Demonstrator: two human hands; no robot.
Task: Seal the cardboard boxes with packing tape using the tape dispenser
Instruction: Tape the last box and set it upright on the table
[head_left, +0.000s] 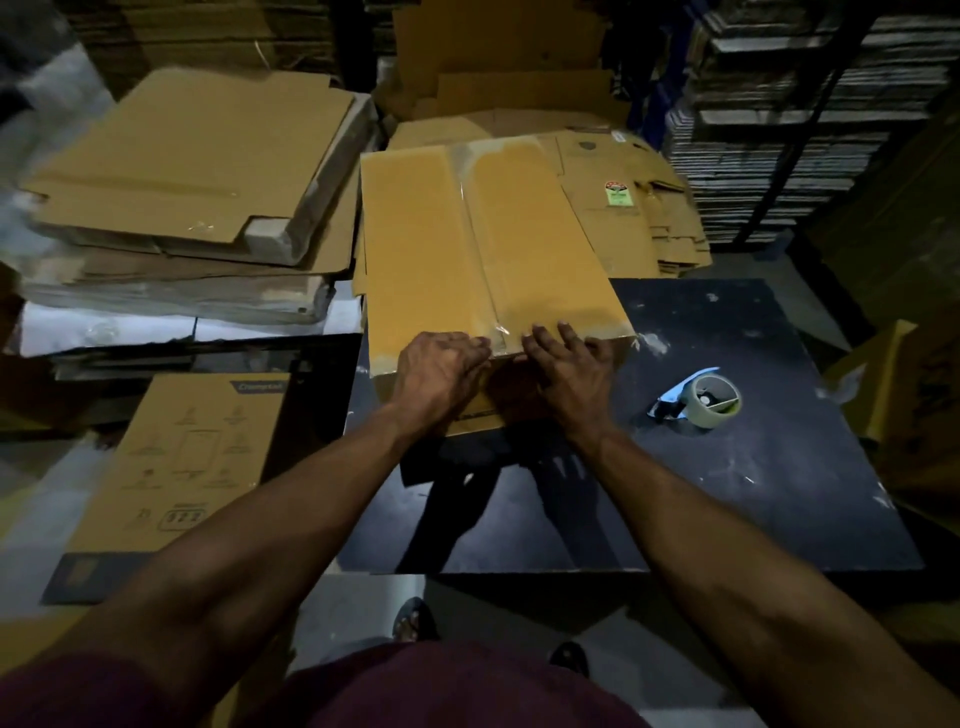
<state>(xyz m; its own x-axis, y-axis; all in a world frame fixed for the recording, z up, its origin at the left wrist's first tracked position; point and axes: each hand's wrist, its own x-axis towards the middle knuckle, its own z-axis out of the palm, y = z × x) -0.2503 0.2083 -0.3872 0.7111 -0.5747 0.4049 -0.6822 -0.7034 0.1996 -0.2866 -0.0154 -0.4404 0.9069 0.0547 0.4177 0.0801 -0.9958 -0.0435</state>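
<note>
A yellow-brown cardboard box lies on the dark table, its two top flaps closed, with clear packing tape running along the centre seam. My left hand and my right hand press on the box's near edge, either side of the tape's near end, fingers fairly straight. The tape dispenser, blue with a clear roll, lies on the table to the right of my right hand, untouched.
Stacks of flattened cardboard lie to the left and more flat boxes behind the box. A printed carton stands at the lower left. Shelves of stacked sheets fill the right background. A yellow box sits at the right edge.
</note>
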